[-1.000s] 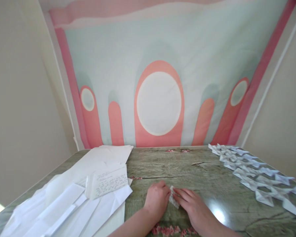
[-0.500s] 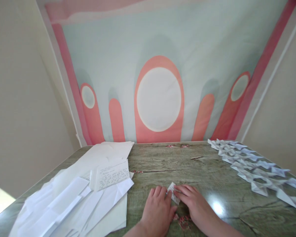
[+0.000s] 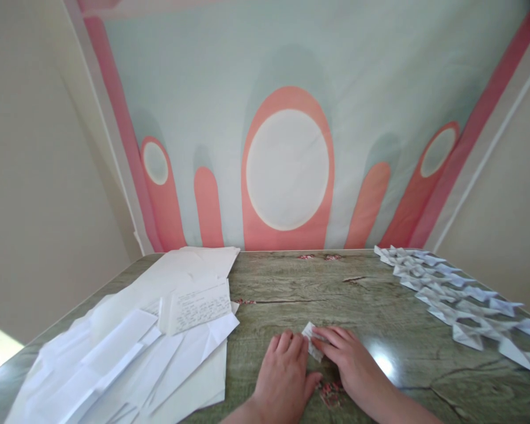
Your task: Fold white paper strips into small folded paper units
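Note:
A small folded piece of white paper (image 3: 312, 347) with faint writing lies on the table between my hands. My left hand (image 3: 283, 368) rests palm down at its left side, fingers flat and side by side, thumb spread to the right. Its index finger meets the paper's left edge. From the right, my right hand (image 3: 348, 362) holds the paper against the table with its fingertips on the upper right part. Those fingertips cover some of the paper, and my right thumb is hidden.
Loose white sheets (image 3: 159, 377) are piled on the left, with a handwritten sheet (image 3: 203, 306) on top. Rows of folded paper pieces (image 3: 463, 309) stand along the right side of the wood-patterned table (image 3: 287, 282). A printed backdrop (image 3: 287, 171) hangs behind the far edge.
My left index finger has shifted off the paper towards its left edge, and my left thumb reaches slightly further right. My right fingers stay on the paper. The camera view has tilted slightly.

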Action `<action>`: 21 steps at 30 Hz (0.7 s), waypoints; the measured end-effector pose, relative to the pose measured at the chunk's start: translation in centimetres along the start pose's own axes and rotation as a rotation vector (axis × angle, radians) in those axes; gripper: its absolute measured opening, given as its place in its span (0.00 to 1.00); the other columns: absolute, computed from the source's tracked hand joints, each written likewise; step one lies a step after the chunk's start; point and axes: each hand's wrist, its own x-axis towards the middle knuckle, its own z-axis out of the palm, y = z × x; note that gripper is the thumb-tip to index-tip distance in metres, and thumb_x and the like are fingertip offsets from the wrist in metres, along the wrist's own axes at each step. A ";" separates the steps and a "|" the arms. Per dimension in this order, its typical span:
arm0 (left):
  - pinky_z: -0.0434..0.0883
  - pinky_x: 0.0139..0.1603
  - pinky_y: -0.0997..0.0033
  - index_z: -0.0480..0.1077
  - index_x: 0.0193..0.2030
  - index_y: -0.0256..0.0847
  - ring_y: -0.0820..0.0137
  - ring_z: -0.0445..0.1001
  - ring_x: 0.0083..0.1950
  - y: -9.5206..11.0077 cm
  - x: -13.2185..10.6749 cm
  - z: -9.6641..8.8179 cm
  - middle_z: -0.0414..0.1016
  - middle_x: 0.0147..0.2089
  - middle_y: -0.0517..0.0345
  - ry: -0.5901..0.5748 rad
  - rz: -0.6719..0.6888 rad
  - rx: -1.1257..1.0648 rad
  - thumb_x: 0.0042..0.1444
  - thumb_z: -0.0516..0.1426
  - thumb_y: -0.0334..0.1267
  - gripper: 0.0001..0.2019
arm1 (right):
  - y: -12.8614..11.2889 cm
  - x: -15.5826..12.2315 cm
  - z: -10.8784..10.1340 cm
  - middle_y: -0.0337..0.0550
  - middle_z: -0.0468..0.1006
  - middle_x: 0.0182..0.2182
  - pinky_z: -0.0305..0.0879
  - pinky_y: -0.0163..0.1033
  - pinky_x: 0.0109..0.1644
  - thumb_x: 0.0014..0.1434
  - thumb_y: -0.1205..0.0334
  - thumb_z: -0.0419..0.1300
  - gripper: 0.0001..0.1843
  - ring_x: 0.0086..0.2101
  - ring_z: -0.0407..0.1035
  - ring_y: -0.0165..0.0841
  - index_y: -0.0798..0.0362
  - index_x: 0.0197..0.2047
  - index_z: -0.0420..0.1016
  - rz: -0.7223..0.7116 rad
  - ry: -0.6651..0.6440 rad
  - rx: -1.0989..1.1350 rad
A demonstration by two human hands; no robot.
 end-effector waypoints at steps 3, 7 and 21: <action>0.58 0.56 0.54 0.60 0.58 0.39 0.57 0.61 0.53 0.0 0.0 0.0 0.66 0.52 0.50 -0.008 0.006 -0.001 0.58 0.52 0.49 0.24 | 0.0 0.0 0.0 0.44 0.70 0.53 0.59 0.44 0.52 0.55 0.72 0.53 0.23 0.50 0.62 0.37 0.47 0.53 0.69 0.001 0.007 -0.006; 0.60 0.54 0.55 0.61 0.58 0.40 0.58 0.61 0.52 0.0 0.1 -0.2 0.66 0.51 0.50 -0.021 0.008 0.015 0.58 0.53 0.49 0.24 | 0.2 -0.1 0.1 0.45 0.70 0.52 0.59 0.45 0.52 0.55 0.71 0.53 0.23 0.50 0.62 0.38 0.46 0.54 0.69 -0.002 0.018 0.000; 0.59 0.55 0.55 0.63 0.57 0.40 0.56 0.63 0.53 0.4 0.4 0.0 0.69 0.51 0.49 -0.004 0.016 0.087 0.57 0.54 0.50 0.25 | -1.2 -0.2 -1.3 0.42 0.70 0.52 0.57 0.42 0.49 0.54 0.75 0.53 0.26 0.50 0.62 0.36 0.40 0.52 0.69 0.110 0.035 -0.085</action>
